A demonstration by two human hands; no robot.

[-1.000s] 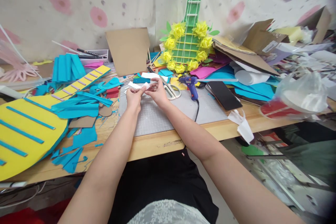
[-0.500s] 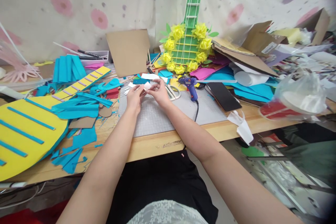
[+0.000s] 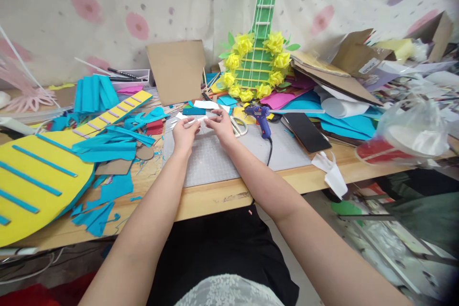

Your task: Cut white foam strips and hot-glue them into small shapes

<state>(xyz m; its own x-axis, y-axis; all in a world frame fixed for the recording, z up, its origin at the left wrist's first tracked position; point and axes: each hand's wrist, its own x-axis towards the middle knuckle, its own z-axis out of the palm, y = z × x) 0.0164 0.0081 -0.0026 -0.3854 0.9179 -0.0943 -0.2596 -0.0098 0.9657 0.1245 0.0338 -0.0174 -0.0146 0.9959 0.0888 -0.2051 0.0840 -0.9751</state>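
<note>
Between my two hands is a small piece of white paper [image 3: 201,120], held over the grey cutting mat [image 3: 211,167]. My left hand [image 3: 184,136] pinches its left side with thumb and fingers. On the other side my right hand [image 3: 220,127] has its fingertips closed at the paper's right end. Just beyond the hands lie a white strip [image 3: 206,104] and a teal piece [image 3: 193,111]. Scissors with pale handles [image 3: 239,126] rest beside my right hand, partly covered by it. A blue glue gun [image 3: 263,122] lies farther right, its cord trailing over the mat.
A green paper guitar with yellow flowers [image 3: 256,64] stands at the back. To the left lies a yellow guitar shape [image 3: 43,177] among blue scraps [image 3: 107,148]. A phone [image 3: 307,131], stacked coloured sheets [image 3: 344,126] and a bagged red-and-white cup [image 3: 383,148] are on the right.
The white paper between my fingers has turned and looks flatter and narrower. My hands have moved slightly apart, staying over the same part of the mat.
</note>
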